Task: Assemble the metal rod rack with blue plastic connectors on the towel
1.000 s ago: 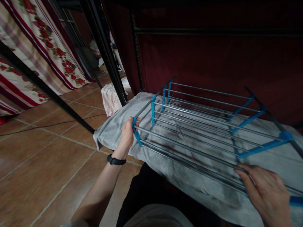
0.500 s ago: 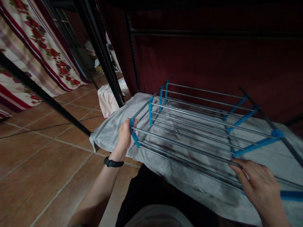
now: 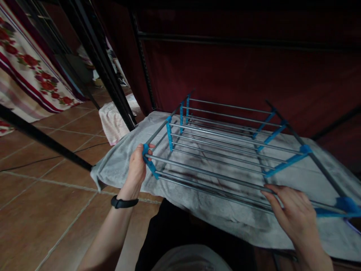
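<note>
A shoe rack (image 3: 217, 174) of grey metal tubes and blue plastic joints lies on its side across a grey blanket (image 3: 239, 222). My left hand (image 3: 138, 163) grips the blue corner joint at the rack's near left end, fingers curled around it. On the near right, my right hand (image 3: 293, 209) is closed over the front tube, thumb below and fingers on top. A blue joint (image 3: 348, 206) shows just right of that hand. Part of the rack's underside contact with the blanket is hidden by the tubes.
A black metal post (image 3: 98, 64) and a slanting black bar (image 3: 45, 137) stand at the left. Dark red cloth (image 3: 225, 71) hangs behind the rack. Brown floor tiles (image 3: 42, 210), a dark cable (image 3: 53, 157), a striped cloth (image 3: 114, 122) and a flowered curtain (image 3: 42, 75) lie leftward.
The view has shifted, so the rack and both hands appear farther left. Both hands keep their holds, and more of the rack's right end shows.
</note>
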`<state>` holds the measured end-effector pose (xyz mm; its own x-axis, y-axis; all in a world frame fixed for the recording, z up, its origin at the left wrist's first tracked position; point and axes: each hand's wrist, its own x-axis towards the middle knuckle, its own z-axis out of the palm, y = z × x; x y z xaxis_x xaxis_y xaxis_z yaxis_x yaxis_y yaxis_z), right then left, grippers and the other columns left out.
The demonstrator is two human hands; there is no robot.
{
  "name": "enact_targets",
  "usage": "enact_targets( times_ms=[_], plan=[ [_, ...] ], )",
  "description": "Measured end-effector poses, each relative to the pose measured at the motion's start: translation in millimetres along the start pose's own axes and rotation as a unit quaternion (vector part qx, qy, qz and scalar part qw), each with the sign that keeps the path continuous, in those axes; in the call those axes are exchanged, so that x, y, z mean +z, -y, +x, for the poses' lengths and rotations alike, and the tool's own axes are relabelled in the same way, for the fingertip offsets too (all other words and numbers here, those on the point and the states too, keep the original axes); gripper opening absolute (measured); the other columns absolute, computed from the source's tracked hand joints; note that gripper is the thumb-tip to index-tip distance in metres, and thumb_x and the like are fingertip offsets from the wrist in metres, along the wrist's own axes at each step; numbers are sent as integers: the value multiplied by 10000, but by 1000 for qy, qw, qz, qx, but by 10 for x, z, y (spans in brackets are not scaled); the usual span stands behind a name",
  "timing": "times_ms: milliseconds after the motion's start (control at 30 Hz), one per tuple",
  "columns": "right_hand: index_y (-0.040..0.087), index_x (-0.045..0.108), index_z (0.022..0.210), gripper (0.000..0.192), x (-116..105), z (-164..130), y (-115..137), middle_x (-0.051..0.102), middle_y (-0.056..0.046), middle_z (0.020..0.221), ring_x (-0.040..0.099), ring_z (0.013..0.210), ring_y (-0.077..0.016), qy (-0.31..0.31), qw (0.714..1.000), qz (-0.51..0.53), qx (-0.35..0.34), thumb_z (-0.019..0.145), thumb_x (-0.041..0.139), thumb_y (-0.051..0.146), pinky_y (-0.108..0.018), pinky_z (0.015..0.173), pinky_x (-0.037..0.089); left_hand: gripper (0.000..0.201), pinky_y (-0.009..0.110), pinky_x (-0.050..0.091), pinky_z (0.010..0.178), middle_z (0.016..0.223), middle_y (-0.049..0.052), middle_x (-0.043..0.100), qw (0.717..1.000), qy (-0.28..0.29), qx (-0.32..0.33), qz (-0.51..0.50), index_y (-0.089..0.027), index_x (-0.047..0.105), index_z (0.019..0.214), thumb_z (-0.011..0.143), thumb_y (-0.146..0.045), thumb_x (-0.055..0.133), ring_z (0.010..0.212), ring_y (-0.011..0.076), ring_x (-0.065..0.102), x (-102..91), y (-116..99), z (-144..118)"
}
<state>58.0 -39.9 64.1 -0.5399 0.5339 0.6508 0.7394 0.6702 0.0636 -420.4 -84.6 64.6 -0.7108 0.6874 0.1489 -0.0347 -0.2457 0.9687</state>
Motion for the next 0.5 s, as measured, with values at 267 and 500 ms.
enact_targets(
  times_ms=[267,500],
  plan=[
    [199,630,1088,137,-23,63,79,711,-52,940,638,868,-194,12,999,31,19,977,585,265,-337,800,415,308,237,392,481,752,28,653,1000,-2,9,3,-192,594,779,906,-459,508,561,128,477,27,-46,31],
    [202,625,1079,120,-59,154,137,695,-50,907,622,870,-195,16,998,44,41,991,556,244,-343,793,402,192,209,361,469,798,31,667,998,-36,-27,-39,-170,560,755,883,-309,525,615,118,493,104,-137,59]
  ],
)
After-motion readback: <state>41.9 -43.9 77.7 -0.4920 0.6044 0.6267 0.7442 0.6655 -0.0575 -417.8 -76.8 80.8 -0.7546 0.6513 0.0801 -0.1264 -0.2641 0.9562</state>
